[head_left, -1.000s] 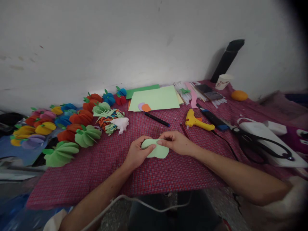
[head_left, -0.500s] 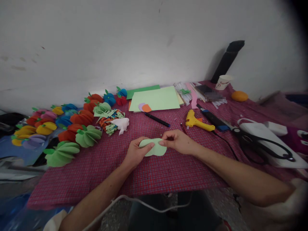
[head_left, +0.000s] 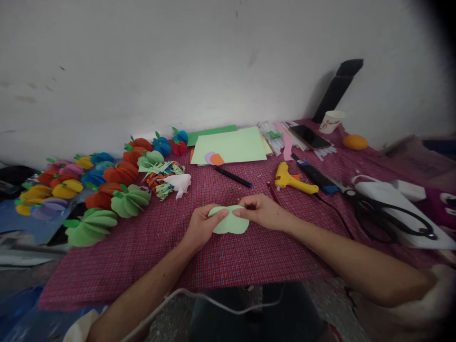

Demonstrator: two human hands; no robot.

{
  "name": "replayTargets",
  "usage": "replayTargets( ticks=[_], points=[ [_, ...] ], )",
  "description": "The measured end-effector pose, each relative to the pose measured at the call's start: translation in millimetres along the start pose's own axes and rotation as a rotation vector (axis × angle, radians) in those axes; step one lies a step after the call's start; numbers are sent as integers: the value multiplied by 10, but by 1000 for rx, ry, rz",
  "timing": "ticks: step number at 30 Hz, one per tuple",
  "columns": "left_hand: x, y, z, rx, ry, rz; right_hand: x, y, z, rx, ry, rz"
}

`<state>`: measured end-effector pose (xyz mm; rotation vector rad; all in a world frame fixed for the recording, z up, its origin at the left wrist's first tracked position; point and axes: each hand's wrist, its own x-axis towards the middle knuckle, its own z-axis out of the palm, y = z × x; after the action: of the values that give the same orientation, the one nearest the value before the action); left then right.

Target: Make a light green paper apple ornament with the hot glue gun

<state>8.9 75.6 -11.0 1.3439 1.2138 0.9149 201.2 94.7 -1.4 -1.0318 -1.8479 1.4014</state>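
Over on the left, a crowd of folded paper pumpkins (head_left: pixel 120 174) fills the left side of the tabletop (head_left: pixel 160 266), orange, yellow, blue and green, spreading up to the far edge! Just right of them sits a heap of paper shreds (head_left: pixel 161 181), a white tissue (head_left: pixel 181 184) touching its right side. Now the left hand (head_left: pixel 200 228), in over the middle of the near edge: its grip pinches the left side of a pale green paper piece (head_left: pixel 231 225), thumb on top. Behind, a stack of sheets (head_left: pixel 231 145) lies along the far edge, small purple and orange cut-outs (head_left: pixel 217 160) at its near left corner, a dark pen (head_left: pixel 233 176) slanting just in front. And here's the right hand (head_left: pixel 265 212), its grip pinching the same piece on the right, so it's held between both hands, nearer the near edge than the pen is. Further right, a yellow glue gun (head_left: pixel 297 183) with a black and blue cutter (head_left: pixel 316 175) beside it, a phone (head_left: pixel 309 136) near the far edge, a paper cup (head_left: pixel 330 122) by the far right corner, then black-handled scissors (head_left: pixel 361 204) overlapping a white device (head_left: pixel 388 193) towards the right edge
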Motion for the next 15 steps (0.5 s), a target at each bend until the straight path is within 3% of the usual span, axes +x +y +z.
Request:
replayTargets(
  ticks=[8, 15],
  points=[
    [3, 22, -8, 21, -57, 8, 4, 54, 9, -29, 3, 45],
    [-1, 22, 1, 118, -113, 42, 10, 27, 57, 85, -12, 36]
  ],
)
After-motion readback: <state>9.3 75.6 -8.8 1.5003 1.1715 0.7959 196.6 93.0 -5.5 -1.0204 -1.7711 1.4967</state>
